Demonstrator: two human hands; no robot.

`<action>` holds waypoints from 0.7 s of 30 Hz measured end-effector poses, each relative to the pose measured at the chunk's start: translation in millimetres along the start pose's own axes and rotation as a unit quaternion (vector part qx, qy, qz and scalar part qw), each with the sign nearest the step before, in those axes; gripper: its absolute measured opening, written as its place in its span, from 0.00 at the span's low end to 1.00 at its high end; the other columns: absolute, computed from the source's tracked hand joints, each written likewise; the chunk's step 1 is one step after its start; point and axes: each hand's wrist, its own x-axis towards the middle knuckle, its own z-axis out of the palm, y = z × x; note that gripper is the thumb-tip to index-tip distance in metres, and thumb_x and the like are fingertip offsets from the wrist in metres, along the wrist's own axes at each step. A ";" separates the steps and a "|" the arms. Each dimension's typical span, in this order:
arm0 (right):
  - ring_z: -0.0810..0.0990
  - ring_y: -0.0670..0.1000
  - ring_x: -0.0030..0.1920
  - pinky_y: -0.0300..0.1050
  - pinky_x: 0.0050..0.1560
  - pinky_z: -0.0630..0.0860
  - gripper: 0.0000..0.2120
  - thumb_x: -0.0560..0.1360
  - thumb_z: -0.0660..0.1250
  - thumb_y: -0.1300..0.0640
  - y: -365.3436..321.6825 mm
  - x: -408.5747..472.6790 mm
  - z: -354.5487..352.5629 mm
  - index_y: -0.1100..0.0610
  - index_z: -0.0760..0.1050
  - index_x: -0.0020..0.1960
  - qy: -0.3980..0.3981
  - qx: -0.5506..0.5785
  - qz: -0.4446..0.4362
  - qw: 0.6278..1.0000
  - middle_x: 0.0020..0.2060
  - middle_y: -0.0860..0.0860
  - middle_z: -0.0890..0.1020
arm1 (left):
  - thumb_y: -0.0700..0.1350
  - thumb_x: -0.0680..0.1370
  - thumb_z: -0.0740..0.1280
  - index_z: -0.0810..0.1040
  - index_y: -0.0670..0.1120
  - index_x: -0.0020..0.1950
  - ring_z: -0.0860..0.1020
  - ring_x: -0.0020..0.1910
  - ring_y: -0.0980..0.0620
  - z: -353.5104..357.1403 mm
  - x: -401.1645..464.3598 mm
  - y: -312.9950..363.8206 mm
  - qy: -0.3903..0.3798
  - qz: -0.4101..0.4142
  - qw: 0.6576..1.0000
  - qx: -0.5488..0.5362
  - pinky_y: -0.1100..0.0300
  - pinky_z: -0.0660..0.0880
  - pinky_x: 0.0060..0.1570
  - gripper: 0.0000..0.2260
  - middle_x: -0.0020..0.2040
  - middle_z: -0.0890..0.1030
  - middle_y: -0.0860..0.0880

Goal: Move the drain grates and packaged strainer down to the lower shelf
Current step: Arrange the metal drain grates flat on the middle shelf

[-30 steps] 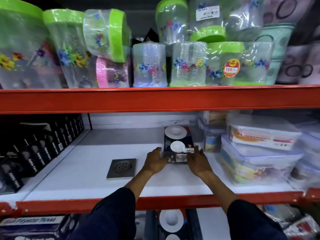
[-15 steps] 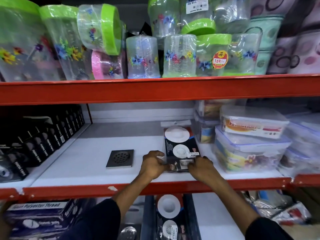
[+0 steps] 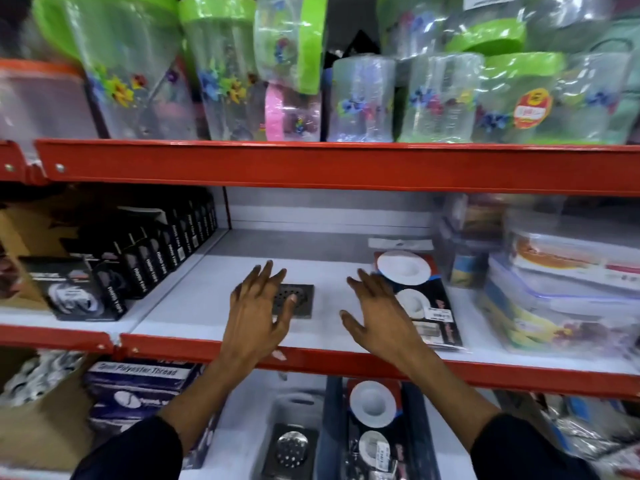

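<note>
Fingers are spread wide, nothing gripped: left hand point(image 3: 258, 308) over the drain grate point(image 3: 300, 299), right hand point(image 3: 379, 311) over the packaged strainer point(image 3: 420, 299).

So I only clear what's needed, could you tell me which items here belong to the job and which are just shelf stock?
Job: square drain grate; packaged strainer.

Shelf stock: flowered plastic jars; black boxes; lidded food containers; thread boxes.
</note>
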 end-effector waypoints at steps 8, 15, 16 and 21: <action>0.53 0.53 0.81 0.49 0.80 0.54 0.45 0.74 0.68 0.36 -42.9 100.2 45.2 0.52 0.52 0.81 -0.239 0.024 -0.064 0.969 0.81 0.51 0.55 | 0.56 0.82 0.52 0.61 0.50 0.79 0.49 0.82 0.46 4.0 3.1 -83.4 -0.062 -0.090 0.994 0.005 0.36 0.49 0.79 0.26 0.82 0.58 0.46; 0.69 0.55 0.71 0.50 0.71 0.69 0.44 0.70 0.70 0.32 -37.4 126.9 57.6 0.52 0.60 0.78 -0.261 -0.004 -0.070 0.963 0.73 0.53 0.70 | 0.51 0.79 0.57 0.62 0.49 0.77 0.52 0.82 0.46 6.2 6.3 -88.6 -0.062 -0.119 0.989 -0.060 0.38 0.51 0.79 0.26 0.81 0.61 0.44; 0.67 0.55 0.72 0.51 0.72 0.68 0.47 0.70 0.70 0.32 -36.5 126.2 56.2 0.53 0.57 0.79 -0.256 -0.005 -0.072 0.964 0.74 0.54 0.68 | 0.51 0.79 0.57 0.63 0.49 0.77 0.52 0.82 0.46 5.5 6.4 -88.5 -0.063 -0.119 0.989 -0.060 0.38 0.52 0.79 0.26 0.80 0.61 0.44; 0.66 0.55 0.73 0.48 0.72 0.67 0.50 0.68 0.71 0.32 -38.6 106.7 37.9 0.53 0.55 0.80 -0.164 -0.015 -0.087 0.983 0.76 0.53 0.67 | 0.52 0.76 0.55 0.64 0.49 0.76 0.52 0.82 0.46 1.7 5.5 -85.1 -0.066 -0.126 0.988 -0.056 0.38 0.53 0.78 0.27 0.80 0.63 0.44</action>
